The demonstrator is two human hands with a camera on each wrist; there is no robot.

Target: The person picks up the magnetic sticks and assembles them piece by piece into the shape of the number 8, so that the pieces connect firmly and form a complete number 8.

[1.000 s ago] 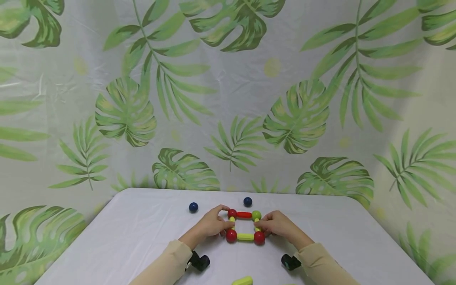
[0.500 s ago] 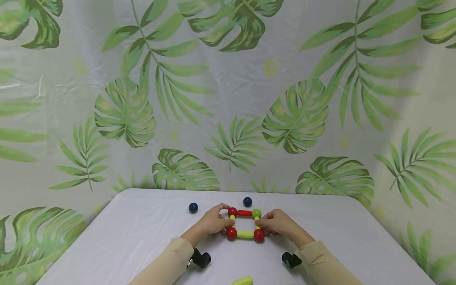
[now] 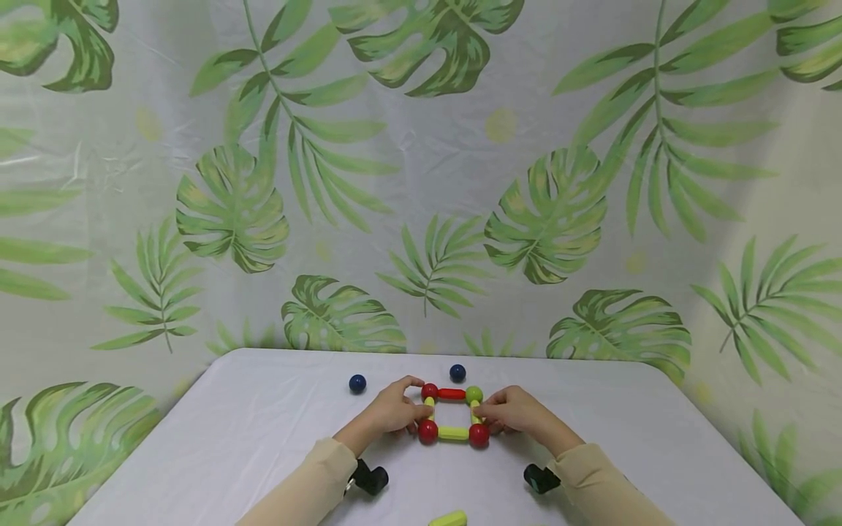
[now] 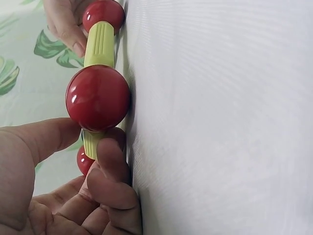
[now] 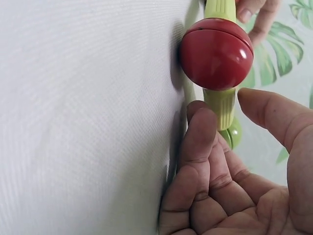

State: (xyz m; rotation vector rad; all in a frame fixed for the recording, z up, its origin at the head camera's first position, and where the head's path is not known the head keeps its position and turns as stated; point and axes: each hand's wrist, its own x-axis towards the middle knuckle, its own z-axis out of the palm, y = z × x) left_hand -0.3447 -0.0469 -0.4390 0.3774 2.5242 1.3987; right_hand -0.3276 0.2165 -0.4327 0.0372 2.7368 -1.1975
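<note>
Rods and balls are joined into a square lying on the white table. Its corners are a near-left red ball, a near-right red ball, a far-left red ball and a green ball. A yellow rod forms the near side, a red rod the far one. My left hand pinches the left yellow rod, its index finger reaching the far-left ball. With thumb and fingers, my right hand pinches the right yellow rod. Both hands partly cover these side rods.
Two dark blue balls, one to the left and one behind the square, lie toward the table's far edge. Another yellow rod is cut off at the bottom of the head view. A leaf-print curtain hangs behind the table.
The square has shifted very slightly away from me, with both hands staying at its sides. The blue balls and the loose yellow rod lie where they were.
</note>
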